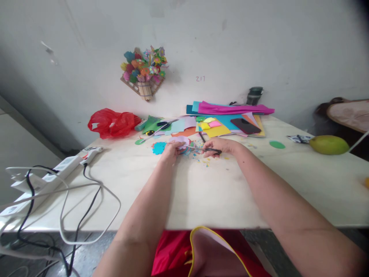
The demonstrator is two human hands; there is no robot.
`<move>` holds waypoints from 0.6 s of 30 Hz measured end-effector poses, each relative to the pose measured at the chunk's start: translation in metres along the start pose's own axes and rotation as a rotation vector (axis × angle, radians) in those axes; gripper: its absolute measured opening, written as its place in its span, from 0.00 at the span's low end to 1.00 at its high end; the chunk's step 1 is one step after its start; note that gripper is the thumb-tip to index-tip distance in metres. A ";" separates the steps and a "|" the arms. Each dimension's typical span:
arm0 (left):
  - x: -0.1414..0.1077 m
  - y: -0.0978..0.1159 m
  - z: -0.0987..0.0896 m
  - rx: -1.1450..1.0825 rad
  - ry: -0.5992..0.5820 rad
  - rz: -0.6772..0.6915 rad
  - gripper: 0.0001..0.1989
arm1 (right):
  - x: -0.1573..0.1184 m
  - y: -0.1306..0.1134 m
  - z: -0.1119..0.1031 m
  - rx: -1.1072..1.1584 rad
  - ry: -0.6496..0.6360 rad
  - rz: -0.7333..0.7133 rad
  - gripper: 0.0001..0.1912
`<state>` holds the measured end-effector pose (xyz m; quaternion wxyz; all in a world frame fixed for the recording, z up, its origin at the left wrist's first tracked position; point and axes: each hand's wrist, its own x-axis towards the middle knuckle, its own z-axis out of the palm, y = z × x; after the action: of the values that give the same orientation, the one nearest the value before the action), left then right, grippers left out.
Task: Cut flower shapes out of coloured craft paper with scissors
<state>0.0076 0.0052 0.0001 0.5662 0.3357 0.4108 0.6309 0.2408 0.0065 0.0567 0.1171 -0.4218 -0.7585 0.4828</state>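
Observation:
My left hand (pixel 172 149) is closed on a light purple paper piece (pixel 182 140), near the middle of the table. My right hand (pixel 216 147) grips the dark handles of a pair of scissors (pixel 197 148), whose blades point left and reach the paper at my left fingers. A blue scalloped paper shape (pixel 158 148) lies just left of my left hand. Small coloured paper scraps (pixel 206 161) are scattered below and between my hands. Whether the blades are apart is too small to tell.
Coloured sheets (pixel 218 130), a phone (pixel 246 125) and other scissors (pixel 163 124) lie at the back. A red plastic bag (pixel 114 124) and a power strip (pixel 65 164) with cables are on the left. On the right are a green paper oval (pixel 277 144) and a yellow-green fruit (pixel 329 144).

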 end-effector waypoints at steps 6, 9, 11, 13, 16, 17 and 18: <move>0.000 -0.001 0.000 0.008 -0.009 0.009 0.13 | 0.001 0.000 0.001 -0.019 0.005 -0.011 0.24; 0.000 -0.001 0.001 0.006 -0.002 0.017 0.14 | 0.000 -0.002 0.002 -0.026 0.016 -0.011 0.24; -0.001 -0.001 0.001 0.004 0.001 0.016 0.12 | -0.001 -0.003 0.003 -0.025 0.023 -0.011 0.24; -0.001 -0.001 0.002 0.003 0.012 0.012 0.12 | -0.001 -0.004 0.004 -0.024 0.030 -0.014 0.25; -0.002 0.000 0.002 0.004 0.017 0.002 0.12 | -0.001 -0.004 0.005 -0.028 0.043 -0.017 0.24; -0.002 0.000 0.002 0.004 0.015 0.000 0.12 | -0.002 -0.005 0.005 -0.029 0.045 -0.018 0.24; -0.002 0.000 0.003 0.003 0.012 0.000 0.12 | -0.002 -0.005 0.005 -0.031 0.045 -0.019 0.24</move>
<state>0.0100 0.0037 0.0013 0.5631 0.3327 0.4152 0.6323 0.2362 0.0012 0.0588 0.1323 -0.4273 -0.7669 0.4602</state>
